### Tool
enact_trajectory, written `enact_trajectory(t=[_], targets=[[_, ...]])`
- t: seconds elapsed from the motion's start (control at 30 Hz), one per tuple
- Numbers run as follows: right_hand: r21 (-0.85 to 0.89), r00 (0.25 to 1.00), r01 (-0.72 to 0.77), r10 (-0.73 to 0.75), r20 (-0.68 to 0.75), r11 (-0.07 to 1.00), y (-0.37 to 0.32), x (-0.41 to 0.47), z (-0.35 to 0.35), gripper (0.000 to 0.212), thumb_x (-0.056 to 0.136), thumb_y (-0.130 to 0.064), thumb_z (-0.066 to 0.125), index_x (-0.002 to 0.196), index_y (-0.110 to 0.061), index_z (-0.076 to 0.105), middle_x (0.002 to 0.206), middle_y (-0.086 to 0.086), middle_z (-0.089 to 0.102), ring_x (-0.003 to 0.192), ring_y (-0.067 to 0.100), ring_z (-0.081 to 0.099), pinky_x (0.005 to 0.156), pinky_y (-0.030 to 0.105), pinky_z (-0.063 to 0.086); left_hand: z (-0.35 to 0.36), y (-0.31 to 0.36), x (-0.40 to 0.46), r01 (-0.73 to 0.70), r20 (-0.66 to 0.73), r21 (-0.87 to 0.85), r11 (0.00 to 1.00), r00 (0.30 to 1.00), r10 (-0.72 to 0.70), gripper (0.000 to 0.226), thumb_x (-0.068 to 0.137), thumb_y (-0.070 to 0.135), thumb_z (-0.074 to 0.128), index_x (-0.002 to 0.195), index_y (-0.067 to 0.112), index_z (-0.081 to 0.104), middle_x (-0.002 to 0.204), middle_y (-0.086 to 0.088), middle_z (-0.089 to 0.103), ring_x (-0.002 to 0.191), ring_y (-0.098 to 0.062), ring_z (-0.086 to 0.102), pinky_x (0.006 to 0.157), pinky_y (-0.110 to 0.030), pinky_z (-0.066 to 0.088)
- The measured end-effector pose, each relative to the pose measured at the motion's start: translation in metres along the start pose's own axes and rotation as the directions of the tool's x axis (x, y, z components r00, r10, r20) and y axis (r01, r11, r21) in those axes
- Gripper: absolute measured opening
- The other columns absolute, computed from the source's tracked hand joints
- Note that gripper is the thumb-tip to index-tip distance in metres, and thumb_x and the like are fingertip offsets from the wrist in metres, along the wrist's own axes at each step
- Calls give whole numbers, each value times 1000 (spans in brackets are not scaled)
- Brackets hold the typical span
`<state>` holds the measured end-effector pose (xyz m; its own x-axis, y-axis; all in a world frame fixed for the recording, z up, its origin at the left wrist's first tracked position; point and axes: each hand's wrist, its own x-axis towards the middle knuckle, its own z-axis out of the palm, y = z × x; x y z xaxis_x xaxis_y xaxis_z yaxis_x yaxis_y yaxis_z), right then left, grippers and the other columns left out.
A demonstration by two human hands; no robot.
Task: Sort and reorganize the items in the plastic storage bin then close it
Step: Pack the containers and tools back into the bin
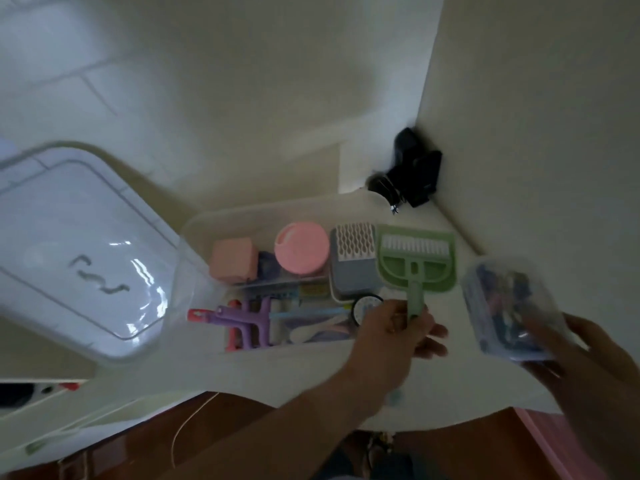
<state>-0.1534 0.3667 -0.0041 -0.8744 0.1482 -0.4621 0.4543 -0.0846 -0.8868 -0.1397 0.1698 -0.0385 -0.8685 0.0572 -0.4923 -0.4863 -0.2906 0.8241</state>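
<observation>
- Bin (194,237) sits mid-frame on the white bench (311,368), open. Its lid (79,251) is parked at left of frame, off the bin, so we have full access while sorting.
- Our left hand (391,334) is clamped round the handle of the green dustpan-and-brush set (415,261). It is held by the stem with the pan end pointing up-frame, over the right end of the bin. Our read: that keeps the wide end free to slot in beside the grey tool (353,261).
- Our right hand (585,362) cups a clear packet of small dark bits (502,306) from below, at right of frame, outside the bin. Fingers are curled under it. The contents are blurred and we can't identify them. Likely held aside until a slot opens.
- Already inside, upper row, left to right: pink block (233,259), pink round lid (301,252), then the grey tool with its white perforated face.
- Lower row: purple and red clip-like pieces (242,320) at left, long thin items (311,313) lying flat alongside. Flat long stuff low, bulky stuff in the far row; looks like deliberate grouping.
- Black charger with cord (412,178) sits in the wall corner, upper right, outside the bin.
- Judgement: mid-sort. Two items in hand, lid not yet on.
- Risk: the dustpan is wide, so the fit beside the grey tool may be tight.
</observation>
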Motion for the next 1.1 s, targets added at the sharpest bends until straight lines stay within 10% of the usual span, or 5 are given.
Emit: enact_trajectory(t=[0.5,0.8,0.9,1.0,1.1], targets=[[-82,990,-24,35,139,996,12,-27,134,48,70,-31,77,108,-6,61,92,11,74,85,25,72,77,39,57,-241,70,-42,208,-92,577,789,977,-190,18,99,2,44,92,-1,61,47,7,59,37,-3,48,39,-14,34],[-69,998,-57,59,19,996,20,-25,140,37,81,-25,76,110,-7,60,104,14,70,94,28,70,76,37,56,-276,38,14,226,14,862,454,884,-467,34,85,35,57,97,9,75,79,1,78,86,-36,72,82,-51,57],[-64,997,-72,71,-9,995,23,-22,137,38,81,-26,76,111,-6,60,104,13,70,93,26,70,72,34,56,-259,31,30,205,-6,930,306,839,-544,40,94,37,52,115,6,65,90,2,78,74,-20,69,72,-27,56],[-72,996,-92,90,-26,993,27,-19,136,40,80,-28,77,111,-8,60,104,12,70,93,25,71,73,36,58,-245,22,40,33,-30,999,-4,856,-517,49,106,38,36,150,16,35,153,-8,42,128,-27,49,106,-35,35],[-68,994,-106,104,-32,992,31,-17,137,38,81,-27,76,110,-8,60,103,12,70,92,25,71,77,38,58,-246,-1,53,8,-99,981,-195,881,-462,52,108,37,28,156,18,25,163,-9,23,149,-37,22,115,-54,23]])
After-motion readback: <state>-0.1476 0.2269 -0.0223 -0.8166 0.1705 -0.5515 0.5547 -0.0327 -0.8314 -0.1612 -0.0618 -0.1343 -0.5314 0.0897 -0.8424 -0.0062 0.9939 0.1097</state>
